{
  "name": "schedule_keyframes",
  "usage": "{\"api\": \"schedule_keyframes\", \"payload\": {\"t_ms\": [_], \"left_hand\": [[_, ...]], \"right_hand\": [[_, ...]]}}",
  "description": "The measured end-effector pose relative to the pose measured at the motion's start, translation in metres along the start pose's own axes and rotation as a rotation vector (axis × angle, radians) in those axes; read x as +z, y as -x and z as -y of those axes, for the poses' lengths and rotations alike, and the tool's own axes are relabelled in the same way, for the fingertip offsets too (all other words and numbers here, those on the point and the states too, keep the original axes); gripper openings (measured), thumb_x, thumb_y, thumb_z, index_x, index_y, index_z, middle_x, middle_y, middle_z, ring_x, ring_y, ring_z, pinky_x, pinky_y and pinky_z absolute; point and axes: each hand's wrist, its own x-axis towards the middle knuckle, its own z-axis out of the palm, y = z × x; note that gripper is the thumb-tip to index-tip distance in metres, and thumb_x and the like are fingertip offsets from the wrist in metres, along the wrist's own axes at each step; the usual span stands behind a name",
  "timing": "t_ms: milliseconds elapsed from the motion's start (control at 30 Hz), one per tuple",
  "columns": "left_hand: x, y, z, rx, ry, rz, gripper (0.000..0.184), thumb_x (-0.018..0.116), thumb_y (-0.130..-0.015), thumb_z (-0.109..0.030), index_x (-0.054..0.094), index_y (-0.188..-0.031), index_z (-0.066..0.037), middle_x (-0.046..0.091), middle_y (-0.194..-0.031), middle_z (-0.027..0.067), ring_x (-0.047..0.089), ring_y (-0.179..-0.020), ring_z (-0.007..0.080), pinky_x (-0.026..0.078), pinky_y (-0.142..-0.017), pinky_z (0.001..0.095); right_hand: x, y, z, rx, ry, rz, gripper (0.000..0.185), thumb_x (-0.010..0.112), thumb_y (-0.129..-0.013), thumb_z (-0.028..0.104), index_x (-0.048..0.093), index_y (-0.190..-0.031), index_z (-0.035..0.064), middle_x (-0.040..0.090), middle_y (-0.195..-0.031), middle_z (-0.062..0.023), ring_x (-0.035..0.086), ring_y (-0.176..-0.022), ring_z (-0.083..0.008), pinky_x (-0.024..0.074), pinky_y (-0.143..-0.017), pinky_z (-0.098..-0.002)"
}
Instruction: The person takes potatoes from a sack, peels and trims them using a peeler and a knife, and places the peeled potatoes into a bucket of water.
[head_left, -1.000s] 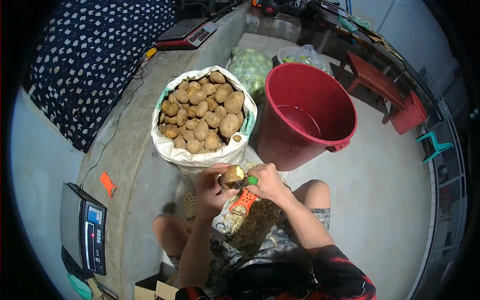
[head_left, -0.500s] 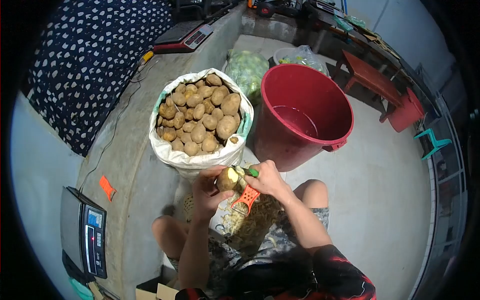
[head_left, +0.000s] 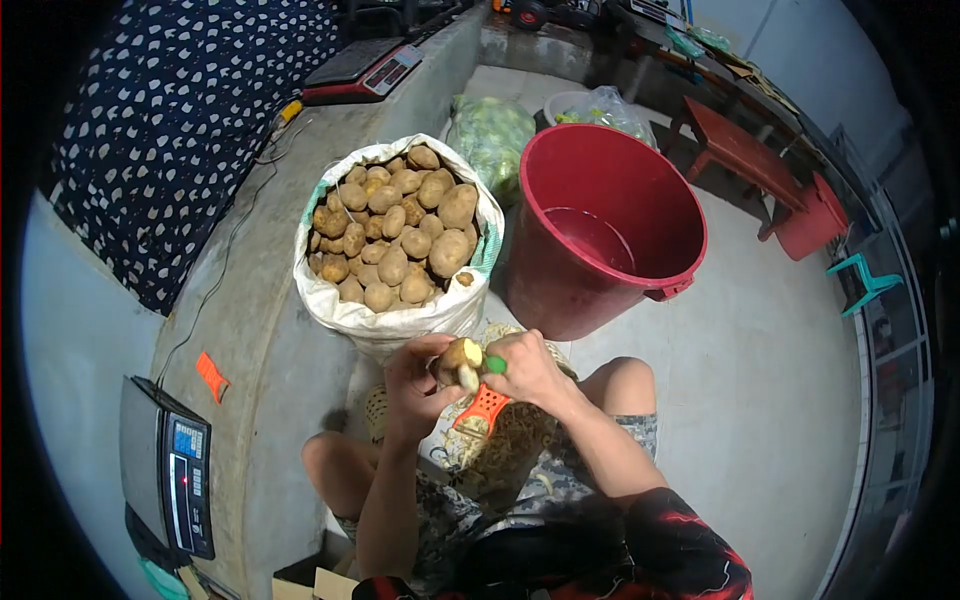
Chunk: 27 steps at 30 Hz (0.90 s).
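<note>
My left hand (head_left: 412, 375) is closed around a partly peeled potato (head_left: 455, 358), with pale flesh bared at its upper end. A pale strip of peel (head_left: 468, 378) hangs down from the potato. My right hand (head_left: 530, 368) is closed just to the right of it. A green-handled tool (head_left: 496, 365) pokes out of the right fist; its blade cannot be made out. From under the same hand an orange peeler (head_left: 482, 407) juts downward, seemingly held too. Below both hands lies a heap of peelings (head_left: 505, 450) between the knees.
A white sack (head_left: 340, 312) full of potatoes stands ahead, beside a big red tub (head_left: 610, 290). Behind are a bag of green vegetables (head_left: 490, 135) and a red bench (head_left: 740, 150). Scales (head_left: 185, 470) and another orange peeler (head_left: 212, 376) lie on the left ledge.
My right hand has turned and the green handle has moved down and left. The orange peeler has shifted slightly down and left. A peel strip now hangs from the potato.
</note>
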Motion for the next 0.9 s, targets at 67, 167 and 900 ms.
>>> {"api": "schedule_keyframes", "payload": {"t_ms": [67, 167, 900], "left_hand": [[-0.004, 0.004, 0.002, -0.044, 0.014, -0.007, 0.051, 0.071, -0.067, 0.015, 0.052, -0.113, 0.001, 0.053, -0.122, 0.0138, 0.058, -0.110, 0.0215, 0.050, -0.095, 0.0346], [-0.005, 0.003, -0.003, -0.051, 0.044, 0.018, 0.053, 0.073, -0.067, 0.014, 0.052, -0.114, 0.001, 0.054, -0.123, 0.0143, 0.058, -0.111, 0.0213, 0.051, -0.096, 0.0353], [-0.006, 0.006, 0.035, -0.010, 0.479, -0.199, 0.058, 0.068, -0.072, 0.017, 0.051, -0.125, -0.001, 0.058, -0.116, 0.0098, 0.058, -0.107, 0.0203, 0.046, -0.096, 0.0351]], "right_hand": [[-0.001, -0.004, -0.009, 0.228, 0.022, 0.046, 0.025, 0.070, -0.073, 0.024, 0.065, -0.069, 0.0002, 0.061, -0.063, -0.0227, 0.062, -0.064, -0.0421, 0.0514, -0.063, -0.0475], [0.003, -0.006, -0.026, 0.311, -0.009, 0.042, 0.028, 0.068, -0.076, 0.026, 0.066, -0.070, -0.0017, 0.060, -0.064, -0.0255, 0.061, -0.065, -0.0440, 0.0512, -0.066, -0.0487], [0.017, 0.000, 0.004, 0.068, -0.021, -0.085, 0.025, 0.072, -0.069, 0.020, 0.056, -0.063, 0.0020, 0.058, -0.061, -0.0180, 0.061, -0.062, -0.0376, 0.0488, -0.058, -0.0459]]}}
